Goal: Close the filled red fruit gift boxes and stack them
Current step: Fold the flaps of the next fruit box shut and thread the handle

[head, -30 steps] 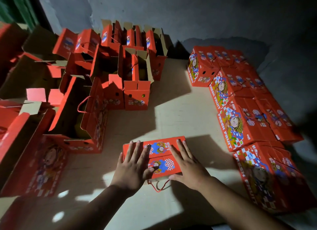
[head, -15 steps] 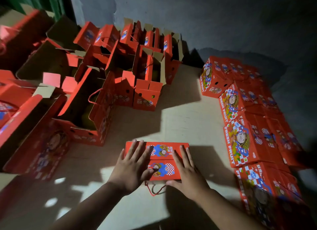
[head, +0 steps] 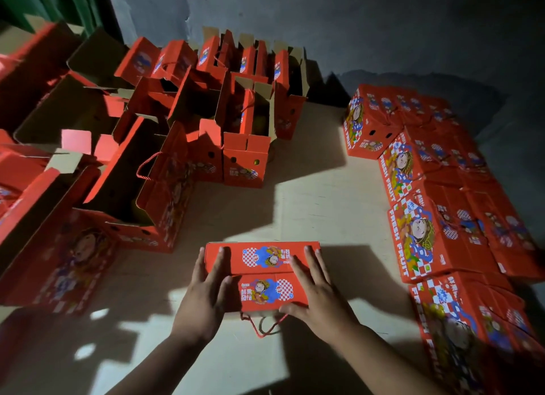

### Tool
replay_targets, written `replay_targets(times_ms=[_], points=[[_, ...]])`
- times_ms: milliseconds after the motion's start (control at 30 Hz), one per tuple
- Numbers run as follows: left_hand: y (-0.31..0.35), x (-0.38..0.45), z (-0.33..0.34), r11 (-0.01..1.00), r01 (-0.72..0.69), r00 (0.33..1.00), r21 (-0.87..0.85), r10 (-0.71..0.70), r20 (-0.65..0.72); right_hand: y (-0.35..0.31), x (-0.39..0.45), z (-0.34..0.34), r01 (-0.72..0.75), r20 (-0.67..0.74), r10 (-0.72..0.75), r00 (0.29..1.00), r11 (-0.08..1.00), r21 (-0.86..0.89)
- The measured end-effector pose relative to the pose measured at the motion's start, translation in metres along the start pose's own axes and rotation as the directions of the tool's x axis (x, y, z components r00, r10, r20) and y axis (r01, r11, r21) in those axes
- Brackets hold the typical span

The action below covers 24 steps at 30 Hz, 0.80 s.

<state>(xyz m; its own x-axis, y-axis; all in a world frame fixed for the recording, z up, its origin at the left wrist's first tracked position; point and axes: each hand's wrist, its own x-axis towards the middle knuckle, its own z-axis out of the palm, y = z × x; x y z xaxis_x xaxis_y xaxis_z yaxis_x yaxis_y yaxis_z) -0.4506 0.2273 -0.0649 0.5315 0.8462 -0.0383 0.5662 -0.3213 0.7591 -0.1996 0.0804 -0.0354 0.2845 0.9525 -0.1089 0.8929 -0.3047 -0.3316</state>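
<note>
Pressing flat on the red printed cardboard gift box (head: pixel 262 273) in the middle of the pale wooden floor (head: pixel 318 212), lid flaps folded shut, twisted red cord handle (head: pixel 262 325) trailing out from under the near edge. Left hand (head: pixel 206 291) laid on the left end with fingers straight and spread, tips reaching over the far flap; right hand (head: pixel 315 291) laid likewise on the right end, fingers straight, thumb at the near edge. Neither hand curled around anything, only bearing down. Judged as the closing step nearly finished, with carrying and stacking yet to come. To do it well: keep both palms even so the two flaps meet flush along the centre seam, run the pressure outward toward the corners, and check that no tab rides up before letting go. Free the cord from beneath the box rather than leaving it pinched, or the box may sit crooked on a stack. Lift from both ends, level, since loose fruit inside could shift and pop the lid. Closed red boxes printed FRESH FRUIT (head: pixel 427 235) lined up in a row along the right, touching one another, a likely place for this one. Open red cartons with raised brown flaps (head: pixel 244 147) crowded at the far left, still awaiting the same treatment.
</note>
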Motion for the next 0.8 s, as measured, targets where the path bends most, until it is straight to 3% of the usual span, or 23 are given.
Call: replay_targets(times_ms=[267, 367, 433, 500, 567, 700, 800], points=[[0.002, 0.001, -0.007, 1.000, 0.000, 0.998, -0.023, 0.001, 0.066, -0.001, -0.001, 0.002, -0.006, 0.012, 0.007, 1.000, 0.999, -0.036], [0.004, 0.001, -0.008, 0.989, 0.067, 0.997, -0.134, -0.060, 0.058, 0.000, -0.002, 0.002, -0.005, -0.001, 0.005, 1.000, 1.000, -0.016], [0.005, 0.000, -0.006, 0.945, 0.173, 0.985, -0.279, -0.166, 0.049, 0.001, -0.004, 0.004, -0.017, -0.027, 0.017, 0.999, 1.000, 0.020], [0.006, 0.001, -0.005, 0.829, 0.327, 0.941, -0.454, -0.328, 0.080, 0.002, -0.006, 0.009, -0.067, -0.060, 0.072, 0.996, 0.994, 0.085], [0.005, 0.002, -0.004, 0.715, 0.403, 0.906, -0.572, -0.399, 0.139, 0.004, -0.009, 0.012, -0.178, -0.070, 0.195, 0.978, 0.964, 0.199], [0.003, 0.003, -0.007, 0.661, 0.412, 0.907, -0.628, -0.366, 0.210, 0.011, -0.013, 0.017, -0.238, -0.039, 0.263, 0.964, 0.918, 0.316], [0.004, 0.003, -0.009, 0.667, 0.398, 0.916, -0.630, -0.328, 0.232, 0.013, -0.014, 0.018, -0.221, -0.026, 0.229, 0.973, 0.959, 0.177]])
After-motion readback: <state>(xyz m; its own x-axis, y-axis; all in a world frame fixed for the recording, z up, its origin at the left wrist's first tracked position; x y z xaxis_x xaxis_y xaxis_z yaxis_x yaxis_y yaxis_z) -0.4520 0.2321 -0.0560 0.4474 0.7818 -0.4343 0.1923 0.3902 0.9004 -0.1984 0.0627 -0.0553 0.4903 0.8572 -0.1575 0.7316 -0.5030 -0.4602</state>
